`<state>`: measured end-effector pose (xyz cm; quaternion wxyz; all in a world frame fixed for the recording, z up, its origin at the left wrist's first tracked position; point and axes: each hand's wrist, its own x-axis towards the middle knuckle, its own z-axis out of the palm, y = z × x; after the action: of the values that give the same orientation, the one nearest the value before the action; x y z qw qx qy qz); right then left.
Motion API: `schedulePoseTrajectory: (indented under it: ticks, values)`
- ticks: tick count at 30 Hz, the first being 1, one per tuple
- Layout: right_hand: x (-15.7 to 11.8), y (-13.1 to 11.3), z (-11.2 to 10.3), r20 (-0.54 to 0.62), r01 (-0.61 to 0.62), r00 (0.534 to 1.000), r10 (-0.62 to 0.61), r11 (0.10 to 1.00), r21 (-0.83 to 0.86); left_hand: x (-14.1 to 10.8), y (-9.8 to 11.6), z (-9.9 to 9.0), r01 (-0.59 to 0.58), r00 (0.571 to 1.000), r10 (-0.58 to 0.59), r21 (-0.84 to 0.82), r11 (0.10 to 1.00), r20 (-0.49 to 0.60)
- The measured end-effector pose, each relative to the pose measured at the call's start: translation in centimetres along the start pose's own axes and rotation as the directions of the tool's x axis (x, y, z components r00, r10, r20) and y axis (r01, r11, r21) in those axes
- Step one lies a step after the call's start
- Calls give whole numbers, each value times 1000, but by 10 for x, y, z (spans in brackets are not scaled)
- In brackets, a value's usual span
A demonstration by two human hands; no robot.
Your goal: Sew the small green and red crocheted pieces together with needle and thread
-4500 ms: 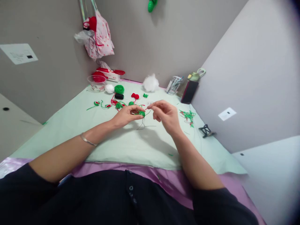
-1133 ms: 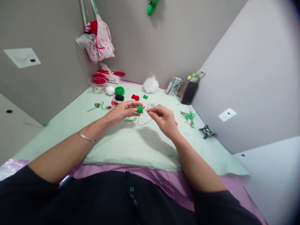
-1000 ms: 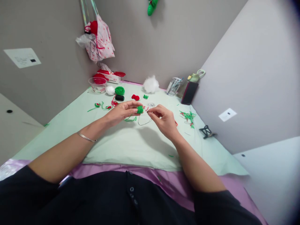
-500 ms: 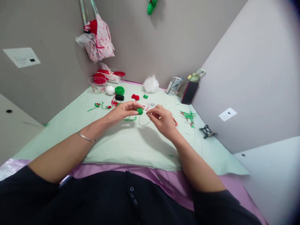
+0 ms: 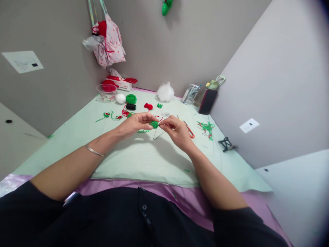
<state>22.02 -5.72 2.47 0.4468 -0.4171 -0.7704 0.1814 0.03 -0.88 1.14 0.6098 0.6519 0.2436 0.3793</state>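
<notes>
Near the middle of the table, my left hand (image 5: 140, 121) pinches a small green crocheted piece (image 5: 154, 124) between thumb and fingers. My right hand (image 5: 176, 130) is closed at the piece's right side, thumb and forefinger together on a thin needle-like thing that is mostly hidden. A thin dark thread (image 5: 158, 136) hangs in a loop below the fingertips. Green yarn strands (image 5: 143, 131) lie under my left hand. Just beyond my right hand is an orange-handled tool (image 5: 190, 130), partly covered by that hand.
Behind the hands are a black thread spool (image 5: 131, 107), green yarn (image 5: 131, 99), white yarn (image 5: 120, 99), a red crocheted piece (image 5: 148, 106) and white stuffing (image 5: 165, 92). To the right stand a clear pen cup (image 5: 191, 94) and a phone (image 5: 208, 102), near yarn scraps (image 5: 206, 128) and a black stand (image 5: 227, 144).
My right hand has moved left, closing the small gap to the green piece. The dark thread loop has shifted and narrowed. More of the orange-handled tool shows.
</notes>
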Motion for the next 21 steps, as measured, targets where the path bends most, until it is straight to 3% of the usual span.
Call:
schedulePoseTrajectory:
  ticks: [9,14,17,19,21]
  values:
    - [-4,4,9,-19,-21,1000,21,1000,3,1,-4,7,-6,998,9,60,998,-55]
    - [-7,1,14,25,141,990,-139,953,-270,1,-10,14,-12,995,25,134,991,-98]
    - [-7,0,14,88,146,989,-122,917,-371,0,-10,18,16,993,7,195,981,-115]
    - [-6,-3,12,64,110,993,-95,945,-309,0,-10,21,26,993,-1,214,976,-117]
    - [-4,-9,6,2,34,999,-34,996,-81,0,-10,23,27,993,1,238,971,-118]
